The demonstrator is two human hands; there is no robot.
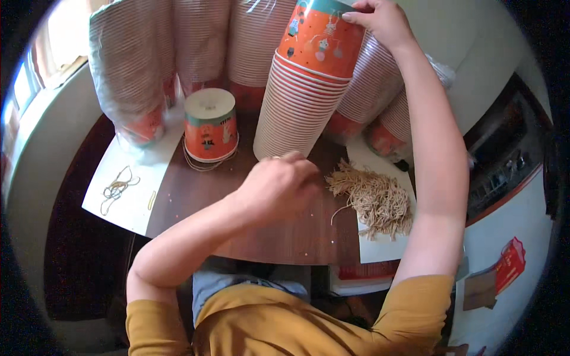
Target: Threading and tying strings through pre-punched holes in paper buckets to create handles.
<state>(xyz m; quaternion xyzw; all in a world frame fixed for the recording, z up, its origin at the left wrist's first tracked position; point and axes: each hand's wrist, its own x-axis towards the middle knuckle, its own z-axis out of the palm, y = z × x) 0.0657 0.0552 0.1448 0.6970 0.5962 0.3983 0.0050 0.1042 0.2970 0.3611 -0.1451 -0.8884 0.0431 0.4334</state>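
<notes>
A tall stack of upside-down paper buckets [300, 110] leans slightly right in front of me. The topmost orange paper bucket [320, 44] shows a teal band and cartoon figures. My right hand [383, 24] grips its upper edge, thumb and fingers on the rim of its base. My left hand [279, 184] is curled closed before the foot of the stack, smeared by motion; whatever it may hold is hidden. Left of the stack, a shorter orange bucket [211, 127] stands upside down, thin cord loops around its foot. A heap of beige strings [380, 199] lies to the right.
Wrapped stacks of buckets [124, 65] line the back, with more wrapped stacks [371, 77] at the right. Loose cord [117, 188] lies on a white sheet [127, 207] at the left. The brown tabletop [267, 246] curves along my front. A window [27, 83] is at far left.
</notes>
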